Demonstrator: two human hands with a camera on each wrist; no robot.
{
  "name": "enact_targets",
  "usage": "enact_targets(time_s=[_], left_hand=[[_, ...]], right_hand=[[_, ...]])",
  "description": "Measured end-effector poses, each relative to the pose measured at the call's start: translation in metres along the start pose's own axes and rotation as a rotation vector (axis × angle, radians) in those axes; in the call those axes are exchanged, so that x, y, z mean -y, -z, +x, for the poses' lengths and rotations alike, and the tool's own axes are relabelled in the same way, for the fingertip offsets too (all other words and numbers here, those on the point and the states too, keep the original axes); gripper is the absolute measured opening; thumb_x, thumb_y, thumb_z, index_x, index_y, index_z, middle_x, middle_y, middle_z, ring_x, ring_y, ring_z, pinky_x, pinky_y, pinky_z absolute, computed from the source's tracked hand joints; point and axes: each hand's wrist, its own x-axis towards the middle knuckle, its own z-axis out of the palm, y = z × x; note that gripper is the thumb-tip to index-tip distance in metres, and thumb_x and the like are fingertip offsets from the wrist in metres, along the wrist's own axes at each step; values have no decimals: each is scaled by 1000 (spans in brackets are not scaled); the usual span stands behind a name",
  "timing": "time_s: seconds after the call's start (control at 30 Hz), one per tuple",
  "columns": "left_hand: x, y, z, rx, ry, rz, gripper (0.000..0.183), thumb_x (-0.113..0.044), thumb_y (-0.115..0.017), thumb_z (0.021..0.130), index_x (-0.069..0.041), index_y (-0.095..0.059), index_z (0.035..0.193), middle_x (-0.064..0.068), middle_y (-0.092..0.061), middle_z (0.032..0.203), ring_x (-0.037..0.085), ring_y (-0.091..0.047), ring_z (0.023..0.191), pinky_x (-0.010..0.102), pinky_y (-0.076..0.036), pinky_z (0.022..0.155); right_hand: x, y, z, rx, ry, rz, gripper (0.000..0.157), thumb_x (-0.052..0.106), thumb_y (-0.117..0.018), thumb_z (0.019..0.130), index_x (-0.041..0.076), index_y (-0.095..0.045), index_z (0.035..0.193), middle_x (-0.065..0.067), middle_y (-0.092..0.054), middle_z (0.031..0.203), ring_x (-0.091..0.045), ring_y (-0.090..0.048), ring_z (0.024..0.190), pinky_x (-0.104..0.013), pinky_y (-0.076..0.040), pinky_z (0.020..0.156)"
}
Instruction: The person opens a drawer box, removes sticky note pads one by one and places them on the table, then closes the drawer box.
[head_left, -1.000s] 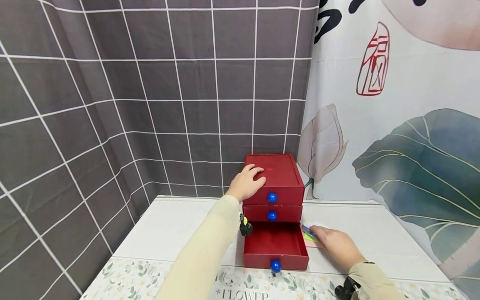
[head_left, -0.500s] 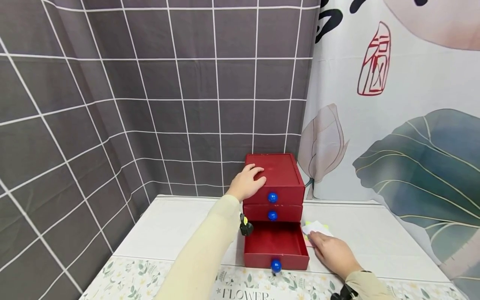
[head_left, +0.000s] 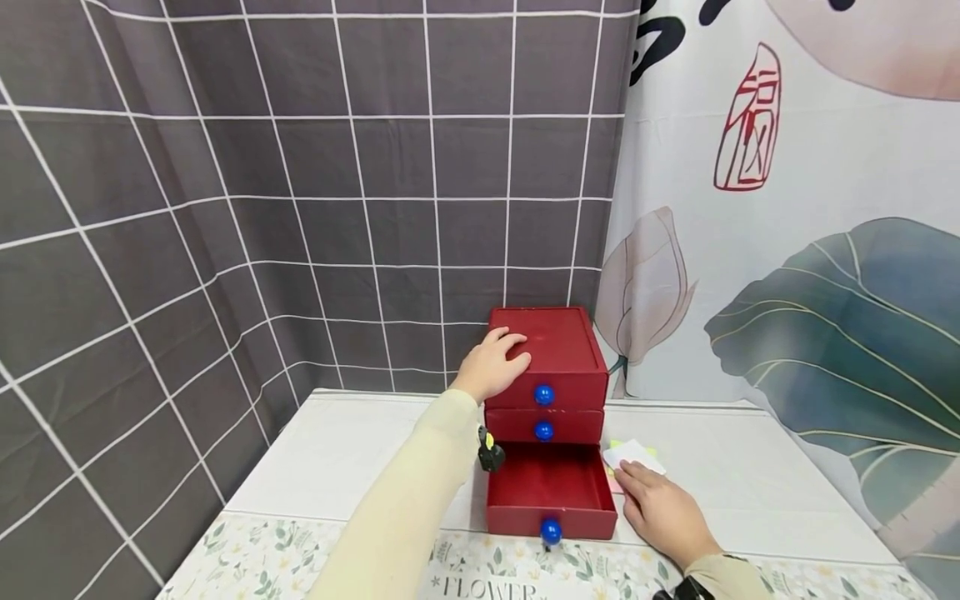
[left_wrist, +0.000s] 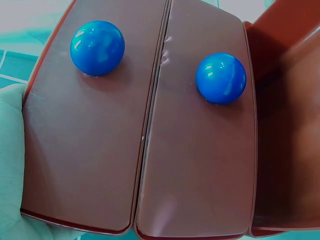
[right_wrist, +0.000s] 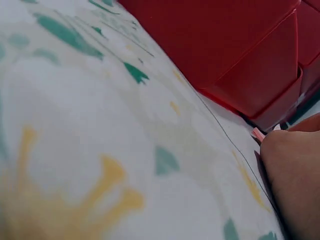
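A small red drawer cabinet (head_left: 546, 427) stands on the table, its bottom drawer (head_left: 553, 523) pulled out and bare inside. My left hand (head_left: 491, 365) rests on the cabinet's top left edge, fingers spread. In the left wrist view, that hand (left_wrist: 11, 160) shows at the left edge beside two closed drawer fronts with blue knobs (left_wrist: 221, 79). Right of the open drawer lies a small pile of paper notes, a white sheet (head_left: 634, 456) uppermost with yellow-green and pink edges showing. My right hand (head_left: 666, 508) lies over the pile's near side, its fingertips on the white sheet.
A floral cloth (head_left: 262, 554) with lettering covers the front of the white table (head_left: 352, 450). Behind hang a dark grid-patterned curtain (head_left: 390, 208) and a white printed one (head_left: 675, 150). The open drawer juts out between my arms.
One second ago my right hand held a bluish sheet over the notes. A white sheet now shows on top, and the right hand has shifted slightly nearer. The left hand stays put.
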Motion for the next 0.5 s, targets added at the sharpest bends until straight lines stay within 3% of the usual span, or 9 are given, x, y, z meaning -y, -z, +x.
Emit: enact_targets(time_s=[0.1,0.2,0.33,0.5], left_hand=[[-1,0,0,1,-6,-8,48,-49,-43,88,-29,-51,130,0,-34,143,29,-46,118,46,-37,96],[-1,0,1,6,-6,-6,48,-49,-42,88,-29,-51,131,0,-34,143,29,-45,118,45,-36,97],[0,-1,1,3,-5,-2,48,-49,-43,88,-30,-51,130,0,-34,143,28,-45,119,45,-36,97],[1,0,0,-3,-7,-9,47,-48,-44,88,-29,-51,130,0,-34,143,28,-45,119,46,-36,97]], right_hand=[[-1,1,-1,-31,15,-1,40,18,-67,72,3,-66,109,-12,-62,115,-29,-57,107,-46,-46,86],[-2,2,-1,-137,63,30,38,17,-65,73,2,-66,108,-11,-62,115,-29,-56,107,-44,-44,87],[5,7,1,-362,139,82,31,20,-51,82,3,-68,102,-8,-65,104,-26,-61,97,-35,-41,89],[26,15,8,-641,252,121,32,22,-44,87,4,-70,91,-5,-66,86,-23,-61,73,-34,-43,71]])
